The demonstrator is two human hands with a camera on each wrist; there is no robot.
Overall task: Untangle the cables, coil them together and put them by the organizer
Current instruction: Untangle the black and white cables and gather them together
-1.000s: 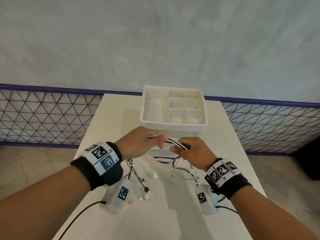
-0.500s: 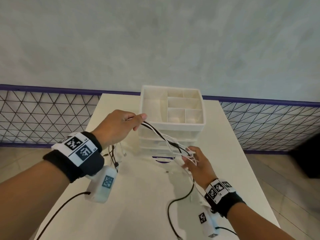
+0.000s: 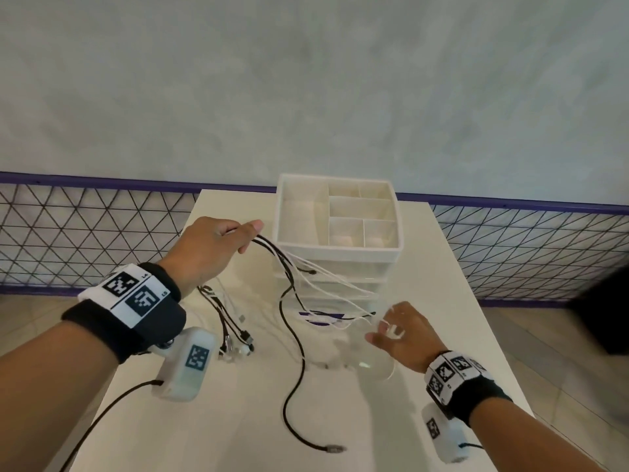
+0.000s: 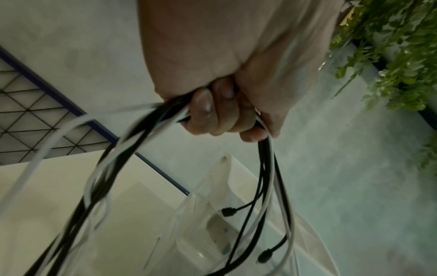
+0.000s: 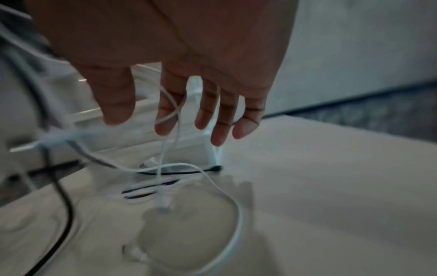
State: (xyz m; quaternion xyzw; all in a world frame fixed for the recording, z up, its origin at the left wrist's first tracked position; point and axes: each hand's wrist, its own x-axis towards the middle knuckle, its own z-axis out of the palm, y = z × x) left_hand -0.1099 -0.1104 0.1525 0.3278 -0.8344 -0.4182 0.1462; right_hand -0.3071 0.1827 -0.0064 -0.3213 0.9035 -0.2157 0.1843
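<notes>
My left hand (image 3: 218, 248) is raised left of the white organizer (image 3: 337, 253) and grips a bundle of black and white cables (image 3: 306, 277); its curled fingers (image 4: 212, 112) close round the bundle (image 4: 132, 142). The strands run down to the right, toward my right hand (image 3: 396, 332), which hovers low in front of the organizer with straight, spread fingers (image 5: 208, 112). A thin white cable (image 5: 170, 119) loops over the index finger there. One black cable (image 3: 292, 369) trails on the table toward me.
The white table (image 3: 442, 301) holds loose cable ends and plugs (image 3: 235, 338) under my left wrist. A wire mesh fence (image 3: 68, 233) and a grey wall stand behind. Green plants (image 4: 390, 65) show in the left wrist view.
My hands have moved apart. The left hand rose to the left with the bundle; the right hand let go of its pinch, dropped toward the table and spread its fingers.
</notes>
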